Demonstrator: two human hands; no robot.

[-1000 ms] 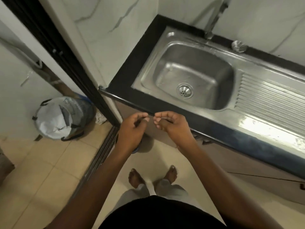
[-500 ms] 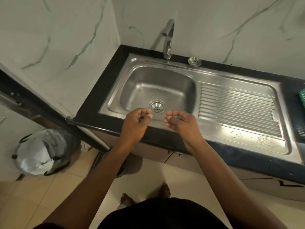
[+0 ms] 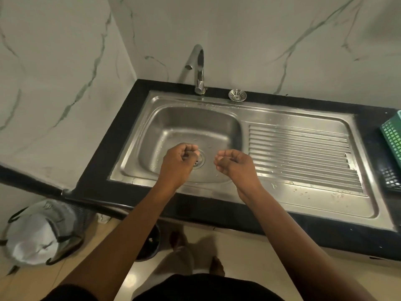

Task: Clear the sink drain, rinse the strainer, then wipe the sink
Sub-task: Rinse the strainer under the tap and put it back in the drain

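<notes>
Both hands are over the sink basin. The left hand is curled into a loose fist directly above the drain, partly covering it; whether it pinches any debris cannot be told. The right hand hangs just beside the drain on its right, fingers loosely curled, palm turned inward, holding nothing visible.

The strainer is out of the drain. It rests at the back edge of the sink, just right of the faucet, whose spout shows no running water.

Judged step: clearing the open drain.

1. Lower the left fingertips to the drain opening and lift out residue by pinching, not by pushing it down the holes.
2. Keep the right hand free to receive or carry the waste. The bin stands on the floor beyond the left end of the counter.
3. Collect the scraps scattered along the front edge of the drainboard before rinsing, so they do not wash back into the drain.
4. Reach the strainer at the back edge only after the drain is clear.

A green basket sits at the right end of the counter, well apart from the work.
</notes>
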